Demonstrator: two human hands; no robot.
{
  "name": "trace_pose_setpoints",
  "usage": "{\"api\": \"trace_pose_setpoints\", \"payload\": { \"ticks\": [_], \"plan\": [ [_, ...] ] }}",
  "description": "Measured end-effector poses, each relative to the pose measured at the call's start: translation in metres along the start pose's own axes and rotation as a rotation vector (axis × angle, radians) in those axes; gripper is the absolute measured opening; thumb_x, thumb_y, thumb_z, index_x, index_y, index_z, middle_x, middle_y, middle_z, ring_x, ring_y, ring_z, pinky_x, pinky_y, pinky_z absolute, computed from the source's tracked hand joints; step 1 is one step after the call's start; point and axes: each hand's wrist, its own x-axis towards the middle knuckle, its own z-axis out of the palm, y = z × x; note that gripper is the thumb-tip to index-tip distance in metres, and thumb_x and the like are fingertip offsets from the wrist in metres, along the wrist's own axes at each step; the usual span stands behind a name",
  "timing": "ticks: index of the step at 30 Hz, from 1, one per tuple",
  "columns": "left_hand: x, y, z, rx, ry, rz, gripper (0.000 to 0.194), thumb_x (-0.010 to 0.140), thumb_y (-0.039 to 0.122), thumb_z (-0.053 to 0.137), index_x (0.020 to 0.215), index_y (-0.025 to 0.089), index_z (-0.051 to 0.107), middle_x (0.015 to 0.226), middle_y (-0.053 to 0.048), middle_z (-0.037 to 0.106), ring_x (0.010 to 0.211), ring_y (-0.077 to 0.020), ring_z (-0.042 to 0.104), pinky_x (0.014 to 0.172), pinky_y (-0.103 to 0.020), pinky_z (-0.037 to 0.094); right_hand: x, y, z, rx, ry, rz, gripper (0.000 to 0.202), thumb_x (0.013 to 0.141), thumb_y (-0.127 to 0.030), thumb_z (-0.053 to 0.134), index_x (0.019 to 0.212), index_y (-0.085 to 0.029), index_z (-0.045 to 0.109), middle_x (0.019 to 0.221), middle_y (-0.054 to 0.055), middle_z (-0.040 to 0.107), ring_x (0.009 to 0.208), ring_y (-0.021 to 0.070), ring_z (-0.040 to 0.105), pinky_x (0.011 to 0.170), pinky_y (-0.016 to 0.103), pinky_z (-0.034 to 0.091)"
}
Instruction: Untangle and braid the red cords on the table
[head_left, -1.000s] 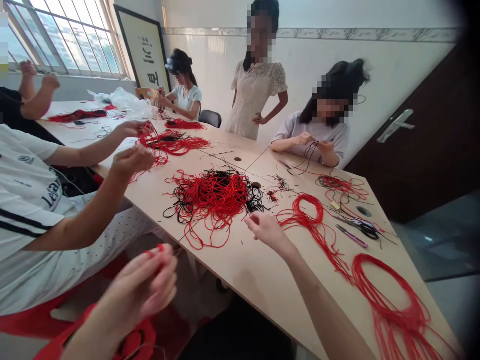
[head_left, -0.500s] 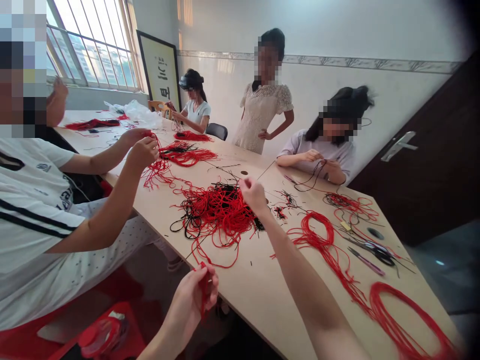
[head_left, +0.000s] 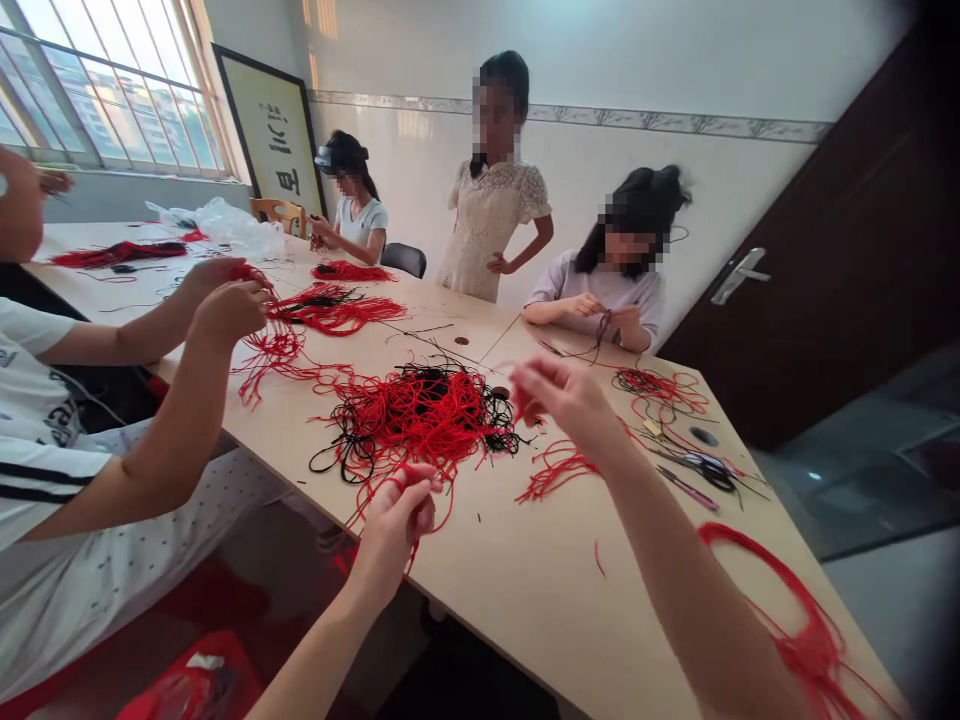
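Two bare hands work near the center of the frame. The left hand (head_left: 395,515), just below center, pinches a red cord (head_left: 412,556) between thumb and fingers, with a strand hanging beneath. The right hand (head_left: 568,397), right of center, has curled fingers; whether they grip anything, I cannot tell. Between and beyond them, a tangled pile of red and black cords (head_left: 442,412) lies on the tabletop (head_left: 517,570). Black-handled scissors (head_left: 716,472) lie at right, a coiled red cord bundle (head_left: 806,590) at lower right.
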Motion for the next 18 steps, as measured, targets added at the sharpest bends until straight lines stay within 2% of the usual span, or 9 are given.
{"api": "trace_pose_setpoints", "payload": {
  "ticks": [3, 6, 8, 10, 12, 14, 16, 18],
  "plan": [
    [0.009, -0.004, 0.021, 0.147, -0.04, 0.078, 0.02, 0.075, 0.026, 0.064, 0.09, 0.015, 0.059, 0.063, 0.003, 0.047, 0.051, -0.0066, 0.036, 0.047, -0.019, 0.026, -0.047, 0.024, -0.006, 0.075, -0.088, 0.19, 0.024, 0.077, -0.037, 0.062, 0.072, -0.014, 0.06, 0.059, -0.001, 0.059, 0.05, 0.0071, 0.054, 0.047, 0.02, 0.045],
    [0.012, -0.009, 0.047, 0.368, -0.112, 0.138, 0.024, 0.077, 0.03, 0.062, 0.096, 0.015, 0.06, 0.06, 0.004, 0.043, 0.053, -0.0082, 0.036, 0.05, -0.02, 0.029, -0.075, 0.042, -0.015, 0.171, -0.113, 0.253, 0.025, 0.078, -0.039, 0.062, 0.075, -0.014, 0.061, 0.06, -0.002, 0.059, 0.054, 0.0075, 0.055, 0.052, 0.02, 0.046],
    [0.011, -0.016, 0.065, 0.483, -0.224, 0.157, 0.028, 0.078, 0.032, 0.063, 0.102, 0.017, 0.06, 0.063, 0.003, 0.047, 0.055, -0.0093, 0.038, 0.052, -0.021, 0.031, -0.087, 0.05, -0.021, 0.241, -0.111, 0.251, 0.025, 0.079, -0.039, 0.062, 0.079, -0.014, 0.063, 0.061, -0.002, 0.059, 0.055, 0.0076, 0.056, 0.053, 0.02, 0.047],
    [0.011, -0.028, 0.08, 0.538, -0.36, 0.15, 0.025, 0.078, 0.032, 0.063, 0.098, 0.017, 0.063, 0.065, 0.002, 0.05, 0.056, -0.0099, 0.039, 0.054, -0.022, 0.031, -0.096, 0.056, -0.027, 0.328, -0.074, 0.239, 0.024, 0.079, -0.038, 0.063, 0.079, -0.014, 0.063, 0.061, -0.002, 0.059, 0.053, 0.0073, 0.055, 0.051, 0.02, 0.046],
    [0.01, -0.042, 0.09, 0.528, -0.433, 0.104, 0.016, 0.078, 0.032, 0.063, 0.081, 0.016, 0.064, 0.064, 0.001, 0.051, 0.057, -0.0098, 0.039, 0.054, -0.022, 0.03, -0.103, 0.059, -0.036, 0.457, 0.033, 0.23, 0.022, 0.079, -0.036, 0.064, 0.076, -0.014, 0.062, 0.059, -0.003, 0.056, 0.048, 0.0062, 0.052, 0.047, 0.018, 0.044],
    [0.01, -0.056, 0.093, 0.442, -0.418, 0.01, 0.021, 0.076, 0.03, 0.066, 0.063, 0.014, 0.06, 0.058, 0.001, 0.048, 0.055, -0.009, 0.037, 0.052, -0.021, 0.028, -0.111, 0.061, -0.051, 0.649, 0.212, 0.216, 0.02, 0.075, -0.034, 0.067, 0.073, -0.015, 0.061, 0.055, -0.006, 0.049, 0.042, 0.0037, 0.045, 0.039, 0.015, 0.039],
    [0.012, -0.066, 0.091, 0.336, -0.365, -0.08, 0.024, 0.072, 0.027, 0.07, 0.058, 0.013, 0.057, 0.054, 0.003, 0.044, 0.051, -0.0078, 0.033, 0.049, -0.02, 0.025, -0.12, 0.062, -0.072, 0.853, 0.391, 0.188, 0.019, 0.07, -0.03, 0.071, 0.071, -0.016, 0.059, 0.051, -0.009, 0.038, 0.036, 0.0014, 0.032, 0.03, 0.01, 0.029],
    [0.014, -0.07, 0.088, 0.246, -0.328, -0.13, 0.022, 0.07, 0.027, 0.072, 0.06, 0.013, 0.057, 0.052, 0.004, 0.04, 0.049, -0.0069, 0.03, 0.046, -0.019, 0.023, -0.131, 0.064, -0.094, 0.971, 0.495, 0.151, 0.017, 0.068, -0.027, 0.072, 0.07, -0.017, 0.057, 0.051, -0.011, 0.027, 0.035, 0.0011, 0.02, 0.026, 0.007, 0.02]
  ]
}}
